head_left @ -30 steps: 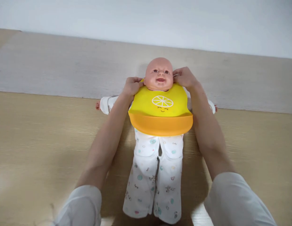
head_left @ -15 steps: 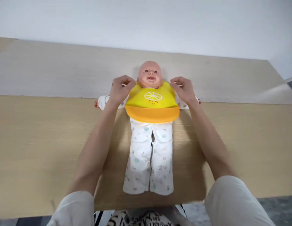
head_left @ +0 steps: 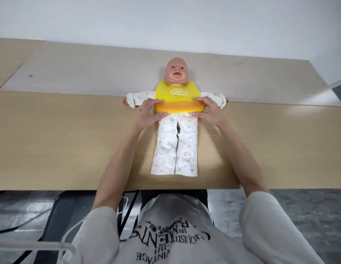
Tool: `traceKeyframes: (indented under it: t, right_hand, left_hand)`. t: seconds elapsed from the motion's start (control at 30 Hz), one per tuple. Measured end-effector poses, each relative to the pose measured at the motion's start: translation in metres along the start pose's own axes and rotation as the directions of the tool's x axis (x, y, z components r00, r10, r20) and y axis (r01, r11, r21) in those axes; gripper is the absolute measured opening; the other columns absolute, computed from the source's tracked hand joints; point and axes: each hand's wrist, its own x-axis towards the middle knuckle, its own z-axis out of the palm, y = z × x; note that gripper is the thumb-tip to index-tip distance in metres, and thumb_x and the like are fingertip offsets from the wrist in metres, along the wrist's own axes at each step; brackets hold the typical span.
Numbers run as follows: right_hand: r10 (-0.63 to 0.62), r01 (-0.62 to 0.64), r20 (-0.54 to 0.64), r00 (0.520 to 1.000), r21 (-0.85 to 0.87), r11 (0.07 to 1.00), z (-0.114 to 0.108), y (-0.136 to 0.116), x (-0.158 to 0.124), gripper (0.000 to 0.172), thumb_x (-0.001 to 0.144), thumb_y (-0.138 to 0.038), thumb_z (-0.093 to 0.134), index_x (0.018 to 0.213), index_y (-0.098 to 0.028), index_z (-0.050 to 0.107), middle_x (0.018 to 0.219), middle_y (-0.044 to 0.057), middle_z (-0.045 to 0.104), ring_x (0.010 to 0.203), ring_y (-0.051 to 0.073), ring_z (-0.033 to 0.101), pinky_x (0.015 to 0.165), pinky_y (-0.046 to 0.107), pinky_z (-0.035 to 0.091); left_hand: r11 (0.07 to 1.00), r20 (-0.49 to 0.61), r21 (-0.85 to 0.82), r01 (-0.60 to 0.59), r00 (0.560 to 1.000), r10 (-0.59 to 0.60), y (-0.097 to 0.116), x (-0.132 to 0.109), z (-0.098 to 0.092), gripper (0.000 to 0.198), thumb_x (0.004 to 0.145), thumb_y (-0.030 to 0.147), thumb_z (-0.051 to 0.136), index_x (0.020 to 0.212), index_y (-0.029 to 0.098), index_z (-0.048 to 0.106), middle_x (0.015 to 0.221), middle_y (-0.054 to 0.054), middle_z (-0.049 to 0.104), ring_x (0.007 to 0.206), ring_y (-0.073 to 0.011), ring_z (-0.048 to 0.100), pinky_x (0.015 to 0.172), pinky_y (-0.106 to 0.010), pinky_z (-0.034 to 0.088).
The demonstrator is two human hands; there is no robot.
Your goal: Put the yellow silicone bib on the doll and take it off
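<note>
A baby doll (head_left: pixel 176 69) in white printed clothes lies on its back on the wooden table (head_left: pixel 49 139), head away from me. A yellow bib (head_left: pixel 177 96) with an orange pocket lip covers its chest. My left hand (head_left: pixel 148 113) rests at the doll's waist, fingers curled on the left end of the bib's orange lip. My right hand (head_left: pixel 210 110) does the same at the lip's right end. The doll's legs (head_left: pixel 176 148) stretch toward the near table edge.
A paler board (head_left: pixel 90 77) runs along the back of the table against a white wall. The table's near edge lies just past the doll's feet. Below it are a dark chair frame (head_left: pixel 57 216) and grey floor (head_left: pixel 310 209).
Both hands have come down from beside the doll's neck to the bottom edge of the bib at its waist. The camera has pulled back, so the table edge and my shirt now show.
</note>
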Motion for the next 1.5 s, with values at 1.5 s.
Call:
traceKeyframes:
  t: [1.5]
  right_hand:
    - [-0.048, 0.057, -0.203, 0.978, 0.040, 0.998, 0.026, -0.011, -0.013, 0.063, 0.070, -0.074, 0.071, 0.107, -0.024, 0.065, 0.113, 0.008, 0.066, 0.108, 0.026, 0.060, 0.101, 0.047, 0.046]
  left_hand:
    - [0.998, -0.225, -0.067, 0.008, 0.974, -0.023, -0.008, -0.025, 0.027, 0.058, 0.074, 0.063, 0.073, 0.115, 0.025, 0.060, 0.123, -0.011, 0.062, 0.118, -0.0273, 0.056, 0.095, -0.043, 0.054]
